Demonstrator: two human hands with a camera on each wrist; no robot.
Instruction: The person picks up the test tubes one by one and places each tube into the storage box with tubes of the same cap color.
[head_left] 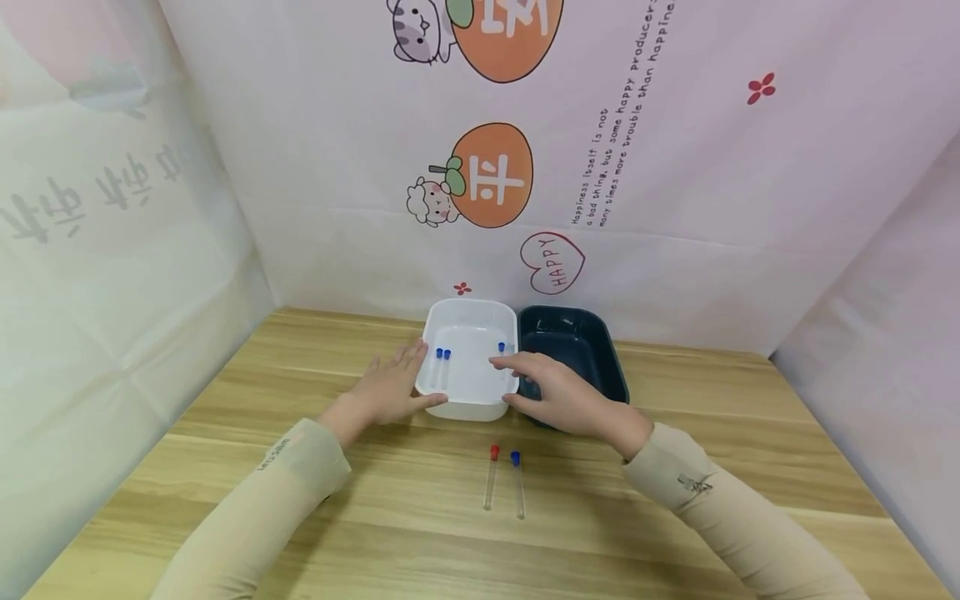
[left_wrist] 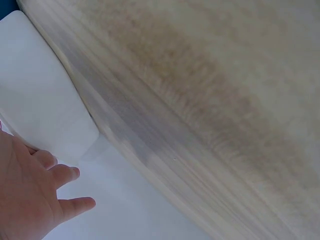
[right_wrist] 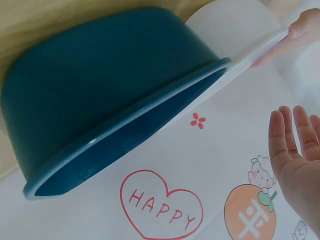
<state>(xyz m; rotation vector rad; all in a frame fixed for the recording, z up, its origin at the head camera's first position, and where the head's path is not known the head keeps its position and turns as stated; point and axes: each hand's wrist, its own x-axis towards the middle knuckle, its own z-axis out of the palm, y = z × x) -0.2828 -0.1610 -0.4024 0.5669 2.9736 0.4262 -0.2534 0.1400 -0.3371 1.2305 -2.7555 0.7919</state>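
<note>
My left hand (head_left: 386,387) rests along the left side of the white basin (head_left: 472,367), fingers extended and thumb near the front rim. In the left wrist view its fingers spread beside the white basin's wall (left_wrist: 45,85). Over the basin's right side hovers my right hand (head_left: 558,393), fingers loosely extended and thumb apart, holding nothing; the right wrist view shows its relaxed fingers (right_wrist: 277,132). A blue-capped test tube (head_left: 502,347) lies inside near those fingertips, partly hidden. Two more blue-capped test tubes (head_left: 443,367) lie side by side at the basin's left.
A dark blue basin (head_left: 570,354) adjoins the white one on the right, under my right forearm. On the wooden table in front lie a red-capped test tube (head_left: 491,479) and a blue-capped test tube (head_left: 519,487). A printed cloth (head_left: 675,275) hangs behind the basins.
</note>
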